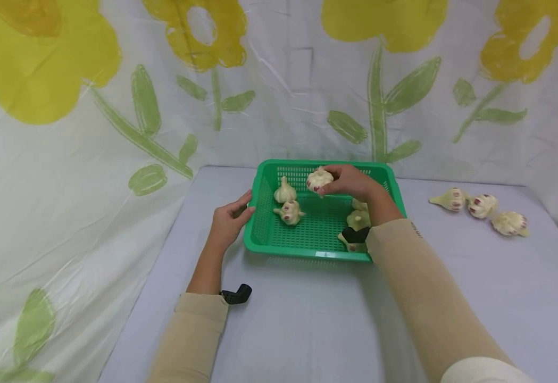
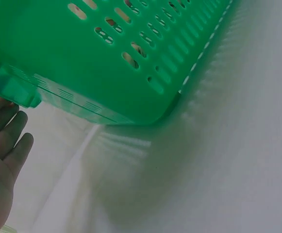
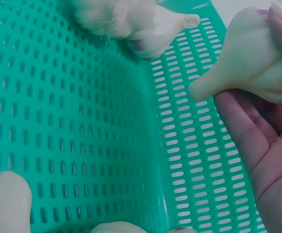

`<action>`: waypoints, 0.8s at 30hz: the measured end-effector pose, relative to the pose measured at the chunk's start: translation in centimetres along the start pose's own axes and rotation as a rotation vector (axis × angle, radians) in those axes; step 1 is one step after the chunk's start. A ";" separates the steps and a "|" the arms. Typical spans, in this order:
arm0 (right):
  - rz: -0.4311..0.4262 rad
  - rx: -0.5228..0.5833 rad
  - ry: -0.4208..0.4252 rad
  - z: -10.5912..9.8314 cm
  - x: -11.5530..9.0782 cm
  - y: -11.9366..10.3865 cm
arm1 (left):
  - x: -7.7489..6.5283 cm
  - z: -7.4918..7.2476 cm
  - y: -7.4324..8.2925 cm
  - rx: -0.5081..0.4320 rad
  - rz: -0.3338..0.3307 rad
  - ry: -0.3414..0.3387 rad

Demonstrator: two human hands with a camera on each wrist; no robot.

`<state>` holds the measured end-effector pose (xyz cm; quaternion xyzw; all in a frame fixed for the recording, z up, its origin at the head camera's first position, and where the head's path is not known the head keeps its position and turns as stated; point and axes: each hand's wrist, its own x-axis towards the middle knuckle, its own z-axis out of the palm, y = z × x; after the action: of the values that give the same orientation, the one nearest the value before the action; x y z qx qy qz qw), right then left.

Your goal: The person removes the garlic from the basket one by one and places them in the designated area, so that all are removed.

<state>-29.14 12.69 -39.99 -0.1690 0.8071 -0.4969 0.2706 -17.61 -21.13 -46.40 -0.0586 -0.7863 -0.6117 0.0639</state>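
In the head view a green plastic basket [image 1: 302, 255] with slotted walls sits on the table. My right hand [image 1: 352, 183] pinches a garlic bulb [image 1: 319, 181] over the basket's back part. The right wrist view has this held garlic bulb [image 3: 252, 53] between thumb and fingers, its stem pointing down-left. Inside the basket, two garlic bulbs [image 1: 285, 191] lie at the left, and several more [image 1: 358, 220] lie at the right, partly hidden by my right arm. My left hand [image 1: 229, 221] is at the basket's left rim, its fingers fairly straight beside the wall in the left wrist view.
On the table [image 1: 298, 319], three garlic bulbs [image 1: 482, 205] lie in a row to the right of the basket. Behind stands a white curtain [image 1: 279, 117] with yellow flowers, hanging along the back and left. Black wrist devices [image 1: 236, 294] are on both arms.
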 end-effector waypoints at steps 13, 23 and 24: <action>-0.061 0.065 0.017 0.0 -0.1 -0.8 | -1.3 0.4 2.9 -0.076 0.011 0.060; -0.075 0.062 0.063 -0.7 -0.6 -0.9 | -1.4 0.9 2.9 -0.110 0.002 0.072; -0.079 0.076 0.067 -0.8 -0.6 -1.0 | -1.4 0.9 2.9 -0.108 -0.004 0.071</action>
<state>-29.15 13.15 -38.66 -0.1738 0.7890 -0.5427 0.2296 -15.81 -19.59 -44.06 -0.0385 -0.7494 -0.6552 0.0872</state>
